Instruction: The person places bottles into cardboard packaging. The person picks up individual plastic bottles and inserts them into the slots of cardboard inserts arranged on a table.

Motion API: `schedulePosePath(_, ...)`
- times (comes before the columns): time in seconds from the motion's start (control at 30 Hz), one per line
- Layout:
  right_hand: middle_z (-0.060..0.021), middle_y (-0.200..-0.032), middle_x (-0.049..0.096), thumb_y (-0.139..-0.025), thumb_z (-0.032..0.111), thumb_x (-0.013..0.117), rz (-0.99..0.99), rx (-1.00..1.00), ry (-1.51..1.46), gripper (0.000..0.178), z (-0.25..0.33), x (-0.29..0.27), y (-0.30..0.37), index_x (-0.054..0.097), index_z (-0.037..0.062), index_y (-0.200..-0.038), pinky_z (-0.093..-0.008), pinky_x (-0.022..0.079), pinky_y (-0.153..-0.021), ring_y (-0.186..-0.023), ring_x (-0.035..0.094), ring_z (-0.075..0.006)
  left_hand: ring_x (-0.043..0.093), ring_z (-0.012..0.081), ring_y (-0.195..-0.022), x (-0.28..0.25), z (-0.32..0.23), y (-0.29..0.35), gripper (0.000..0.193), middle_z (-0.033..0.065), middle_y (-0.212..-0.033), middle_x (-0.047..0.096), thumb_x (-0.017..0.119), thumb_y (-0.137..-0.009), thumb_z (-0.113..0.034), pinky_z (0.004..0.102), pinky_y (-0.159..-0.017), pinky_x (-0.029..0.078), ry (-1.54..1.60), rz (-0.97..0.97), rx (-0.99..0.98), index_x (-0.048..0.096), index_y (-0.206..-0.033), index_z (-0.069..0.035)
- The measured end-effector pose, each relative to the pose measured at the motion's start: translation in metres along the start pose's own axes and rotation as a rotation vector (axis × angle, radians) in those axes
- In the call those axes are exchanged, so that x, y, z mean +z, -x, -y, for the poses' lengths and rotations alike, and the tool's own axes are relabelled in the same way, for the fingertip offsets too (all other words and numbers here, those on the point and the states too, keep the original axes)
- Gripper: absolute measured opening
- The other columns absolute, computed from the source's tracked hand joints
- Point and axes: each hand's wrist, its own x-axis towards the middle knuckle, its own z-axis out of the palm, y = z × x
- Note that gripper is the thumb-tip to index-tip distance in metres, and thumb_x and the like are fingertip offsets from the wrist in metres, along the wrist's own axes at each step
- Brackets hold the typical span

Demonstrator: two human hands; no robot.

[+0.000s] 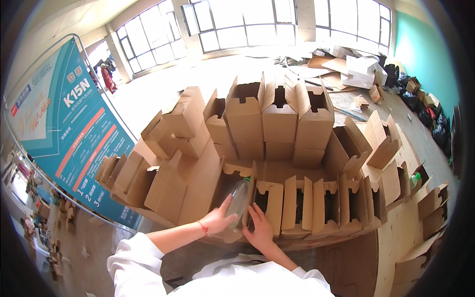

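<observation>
My left hand, a red band at its wrist, grips a large clear plastic bottle. The bottle is tilted, with its green cap pointing away from me, and lies over an upright open cardboard box. Just to its right, my right hand has its thumb and fingers about the near edge of a cardboard side flap. The bottle's lower end is partly hidden by my left hand.
Open cardboard boxes stand in a row at my right, with taller boxes behind. More boxes lie at the left beside a teal banner stand. Scrap cardboard and black bags are piled far right.
</observation>
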Motion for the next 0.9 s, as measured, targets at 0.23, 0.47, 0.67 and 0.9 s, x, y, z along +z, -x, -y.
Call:
schedulePosePath(0.23,-0.0159,-0.143,0.042,-0.074,0.019,0.072,-0.005,-0.050,0.051,0.065,0.001,0.001,-0.005,0.049,0.0101,-0.135,-0.0407,0.051,-0.089,-0.114,0.057,-0.0355,0.050,0.0366,-0.126,0.034,0.016,-0.068,0.085,0.0273,-0.140,0.044,0.056,-0.091,-0.025,0.0388,-0.103,0.041,-0.362,0.088,-0.242,-0.001,-0.154,-0.017)
schedulePosePath(0.47,-0.0166,-0.145,0.040,-0.077,0.019,0.071,0.054,-0.064,0.033,0.063,0.001,0.004,-0.002,0.048,0.0099,-0.135,-0.0412,0.051,-0.089,-0.120,0.053,-0.0363,0.057,0.0366,-0.115,0.025,0.036,-0.082,0.058,0.0236,-0.131,0.053,0.062,-0.082,-0.016,0.0430,-0.098,0.045,-0.688,0.211,-0.016,0.047,-0.137,-0.008)
schedulePosePath(0.67,-0.0197,-0.149,0.031,-0.077,0.019,0.071,0.081,-0.060,0.087,0.071,0.000,0.000,-0.001,0.041,0.0083,-0.140,-0.0429,0.047,-0.095,-0.125,0.047,-0.0380,0.042,0.0352,-0.130,-0.022,0.016,-0.009,0.065,0.0194,-0.137,0.047,0.068,-0.083,-0.037,0.0457,-0.114,0.024,-0.585,-0.522,0.388,0.047,-0.138,-0.009)
schedulePosePath(0.9,-0.0234,-0.154,0.018,-0.071,0.027,0.080,0.082,-0.234,0.170,0.095,0.017,-0.003,-0.008,0.028,0.0067,-0.147,-0.0530,0.025,-0.111,-0.139,0.024,-0.0436,0.025,0.0322,-0.142,-0.053,0.056,0.043,0.095,0.0189,-0.149,0.034,0.080,-0.066,-0.052,0.0497,-0.118,0.008,-0.518,-0.238,0.351,0.042,-0.143,-0.012)
